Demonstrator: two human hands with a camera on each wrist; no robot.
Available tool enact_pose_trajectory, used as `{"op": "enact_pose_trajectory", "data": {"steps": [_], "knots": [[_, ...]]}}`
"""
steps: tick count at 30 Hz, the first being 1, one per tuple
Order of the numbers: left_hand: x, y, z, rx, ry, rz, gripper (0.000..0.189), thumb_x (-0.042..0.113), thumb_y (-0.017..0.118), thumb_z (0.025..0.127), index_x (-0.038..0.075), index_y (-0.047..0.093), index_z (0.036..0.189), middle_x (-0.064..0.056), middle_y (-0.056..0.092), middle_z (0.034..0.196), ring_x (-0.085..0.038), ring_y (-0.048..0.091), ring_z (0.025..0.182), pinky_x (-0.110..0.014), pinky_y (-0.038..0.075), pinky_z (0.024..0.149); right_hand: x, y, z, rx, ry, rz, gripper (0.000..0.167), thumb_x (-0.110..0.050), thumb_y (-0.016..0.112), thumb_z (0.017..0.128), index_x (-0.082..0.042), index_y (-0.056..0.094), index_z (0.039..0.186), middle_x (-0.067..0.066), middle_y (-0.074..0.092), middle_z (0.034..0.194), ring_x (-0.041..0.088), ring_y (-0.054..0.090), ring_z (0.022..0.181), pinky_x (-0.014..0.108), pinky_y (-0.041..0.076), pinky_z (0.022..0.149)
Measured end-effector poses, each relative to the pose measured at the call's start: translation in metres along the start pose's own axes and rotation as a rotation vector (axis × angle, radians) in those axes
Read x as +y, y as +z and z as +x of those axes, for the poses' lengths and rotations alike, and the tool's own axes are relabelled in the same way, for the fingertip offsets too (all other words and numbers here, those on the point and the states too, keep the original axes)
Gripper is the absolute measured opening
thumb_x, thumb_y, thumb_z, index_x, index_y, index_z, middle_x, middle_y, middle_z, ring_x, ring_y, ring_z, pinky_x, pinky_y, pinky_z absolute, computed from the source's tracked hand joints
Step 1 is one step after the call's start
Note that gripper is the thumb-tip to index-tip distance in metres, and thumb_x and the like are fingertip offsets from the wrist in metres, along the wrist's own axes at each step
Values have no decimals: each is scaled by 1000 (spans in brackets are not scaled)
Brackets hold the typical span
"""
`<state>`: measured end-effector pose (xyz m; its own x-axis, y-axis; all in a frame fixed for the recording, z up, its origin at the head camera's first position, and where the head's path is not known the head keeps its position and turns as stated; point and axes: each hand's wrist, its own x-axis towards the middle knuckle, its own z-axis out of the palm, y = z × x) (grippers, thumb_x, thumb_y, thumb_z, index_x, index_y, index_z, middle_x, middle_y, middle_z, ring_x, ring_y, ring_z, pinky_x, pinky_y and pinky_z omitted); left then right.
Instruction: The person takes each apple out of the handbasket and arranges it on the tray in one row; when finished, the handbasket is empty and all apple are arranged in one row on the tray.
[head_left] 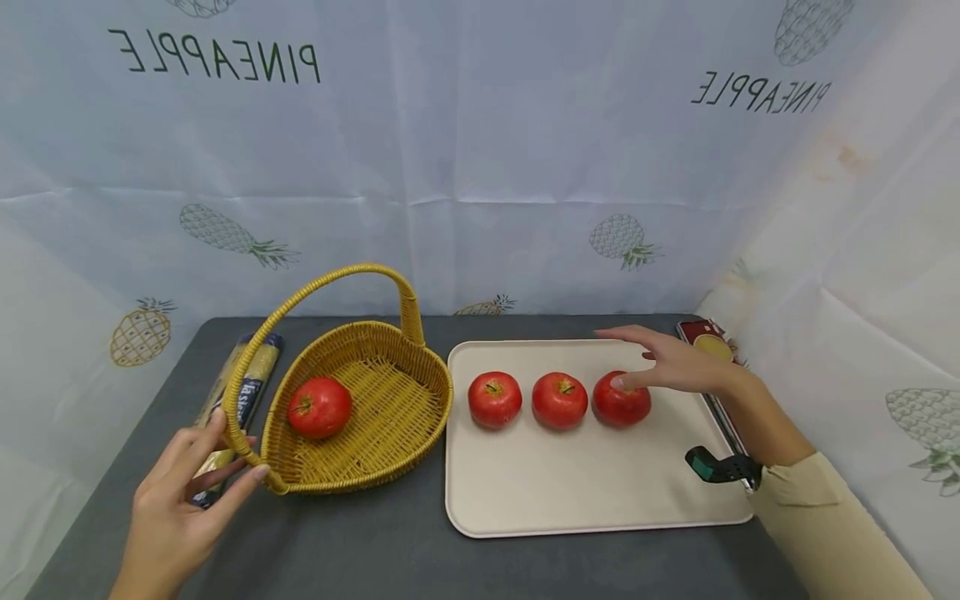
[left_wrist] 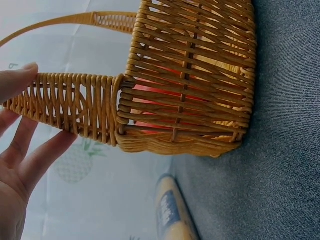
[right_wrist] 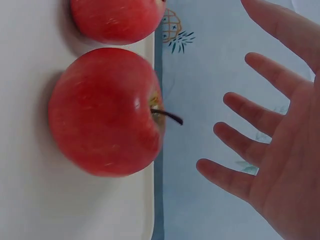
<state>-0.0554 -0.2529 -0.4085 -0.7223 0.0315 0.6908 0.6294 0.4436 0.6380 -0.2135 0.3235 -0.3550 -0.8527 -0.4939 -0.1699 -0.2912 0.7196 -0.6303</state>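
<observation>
One apple (head_left: 319, 408) is already set in the basket (head_left: 397, 402), whose handle (head_left: 302, 293) is pinched by the left hand (head_left: 174, 500); three apples (head_left: 560, 403) are left on the tray (head_left: 570, 492), where the rightmost apple (head_left: 621, 407) (not yet grasped) is overhung by the right hand (head_left: 678, 360), spread and empty.

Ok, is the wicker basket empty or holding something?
Not empty: one red apple lies inside the wicker basket, with bare woven floor beside it.
</observation>
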Motion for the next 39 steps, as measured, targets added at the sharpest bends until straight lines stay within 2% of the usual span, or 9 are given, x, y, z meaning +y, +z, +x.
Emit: {"op": "enact_pose_trajectory", "data": {"steps": [7,13,21,27,33,39], "knots": [[0,0,-1,5,11,-16,81,33,75,88,-11,42,148,7,58,117,4,67,110,-6,58,88,-20,0,8,-12,-25,-23,75,-39,76,89,-25,43,155,11,42,160,39,39,146,75,49,107],[-1,-1,0,6,21,-21,80,31,75,88,-13,43,147,6,58,118,4,67,110,-6,59,88,-38,3,21,-28,-64,-64,74,-38,75,89,-27,44,155,9,42,160,37,40,146,73,44,115],[-1,-1,0,-4,13,2,81,34,73,88,-12,43,148,7,58,117,5,67,110,-6,59,87,-63,7,36,-63,-116,-76,73,-41,77,89,-28,45,154,8,41,161,39,40,148,71,44,117],[-2,0,0,-5,29,24,83,39,71,89,-11,42,149,7,57,116,4,66,113,-5,58,88,-79,17,44,-107,-148,-65,75,-43,77,87,-28,46,154,6,41,161,36,43,146,64,53,111],[-1,-1,0,-7,21,45,83,41,70,89,-9,42,149,9,56,115,6,65,113,-4,57,88,-94,31,52,-155,-165,-49,80,-46,78,85,-25,45,155,5,43,161,34,43,146,64,53,112],[-1,-1,-1,-6,1,64,84,43,70,89,-8,43,150,10,56,115,8,64,112,-3,57,87,-108,45,61,-190,-180,-44,78,-43,78,87,-26,45,155,-1,43,160,29,47,144,56,53,115]]}}
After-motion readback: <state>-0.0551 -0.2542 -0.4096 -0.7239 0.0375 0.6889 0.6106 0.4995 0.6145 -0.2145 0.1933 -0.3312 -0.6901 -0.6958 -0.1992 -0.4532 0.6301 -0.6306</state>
